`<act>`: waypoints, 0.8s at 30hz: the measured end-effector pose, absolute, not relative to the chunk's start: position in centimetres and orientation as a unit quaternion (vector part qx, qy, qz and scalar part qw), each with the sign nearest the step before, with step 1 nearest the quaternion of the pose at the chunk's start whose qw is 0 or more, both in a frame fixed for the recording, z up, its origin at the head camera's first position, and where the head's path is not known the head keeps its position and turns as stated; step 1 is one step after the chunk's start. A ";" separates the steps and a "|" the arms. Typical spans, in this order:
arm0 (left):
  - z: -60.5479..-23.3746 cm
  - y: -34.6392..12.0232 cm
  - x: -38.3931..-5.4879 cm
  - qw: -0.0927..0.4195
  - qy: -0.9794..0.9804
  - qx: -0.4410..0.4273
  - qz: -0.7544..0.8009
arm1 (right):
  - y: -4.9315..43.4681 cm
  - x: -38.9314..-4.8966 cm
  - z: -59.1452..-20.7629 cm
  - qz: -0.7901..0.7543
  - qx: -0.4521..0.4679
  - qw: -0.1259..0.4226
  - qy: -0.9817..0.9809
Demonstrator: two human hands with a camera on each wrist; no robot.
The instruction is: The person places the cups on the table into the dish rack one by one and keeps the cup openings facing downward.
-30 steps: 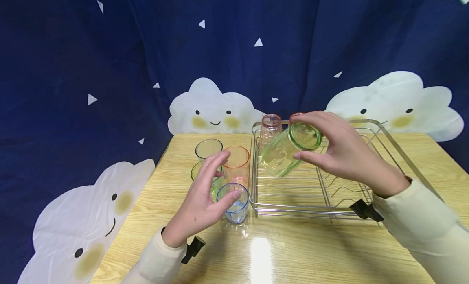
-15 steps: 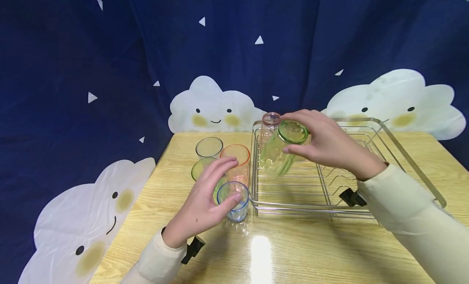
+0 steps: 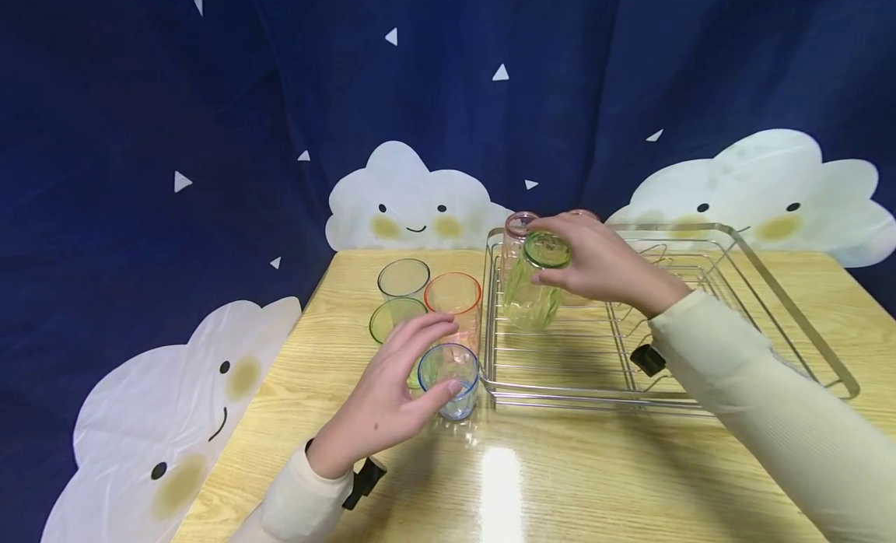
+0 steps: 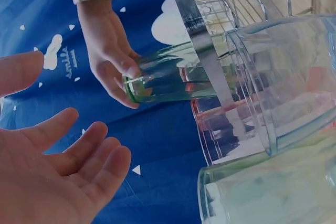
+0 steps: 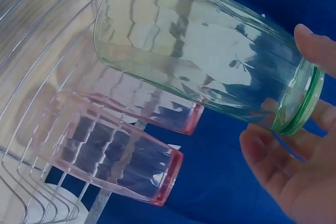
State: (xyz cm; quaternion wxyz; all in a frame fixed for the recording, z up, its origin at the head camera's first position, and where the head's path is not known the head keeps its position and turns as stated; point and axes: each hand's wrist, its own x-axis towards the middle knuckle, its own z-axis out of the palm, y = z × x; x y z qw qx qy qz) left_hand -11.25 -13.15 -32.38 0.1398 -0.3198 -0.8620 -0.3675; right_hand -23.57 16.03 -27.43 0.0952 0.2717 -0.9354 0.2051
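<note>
My right hand grips a green drinking glass by its thick base. The glass is upside down, mouth lowered over the left part of the wire dish rack. Two pink glasses stand base-up in the rack just behind it. My left hand, fingers spread and slightly bent, hovers beside a blue-rimmed glass on the table. An orange-rimmed glass, a green-rimmed glass and a dark-rimmed glass stand upright near it. In the left wrist view the left palm holds nothing.
The rack sits on a wooden table, its left rim close to the upright glasses. A raised metal rail runs along the rack's right side. Behind hangs a dark blue curtain with clouds.
My right hand has moved left with the green glass, which has gone from tilted to nearly upright, base up, beside the pink glasses. My left hand stays about where it was.
</note>
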 end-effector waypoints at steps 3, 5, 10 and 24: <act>-32.5 -13.4 -11.2 0.136 -0.863 -0.320 -0.367 | 15.9 -24.4 -27.8 0.186 0.273 0.093 -0.939; -32.6 -13.5 -11.1 0.130 -0.865 -0.318 -0.365 | 15.7 -24.8 -28.0 0.176 0.270 0.089 -0.942; -32.8 -13.8 -10.9 0.119 -0.869 -0.313 -0.363 | 15.1 -25.6 -28.5 0.174 0.267 0.079 -0.944; -33.4 -14.3 -10.8 0.111 -0.873 -0.303 -0.367 | 13.8 -27.0 -30.2 0.175 0.274 0.066 -0.943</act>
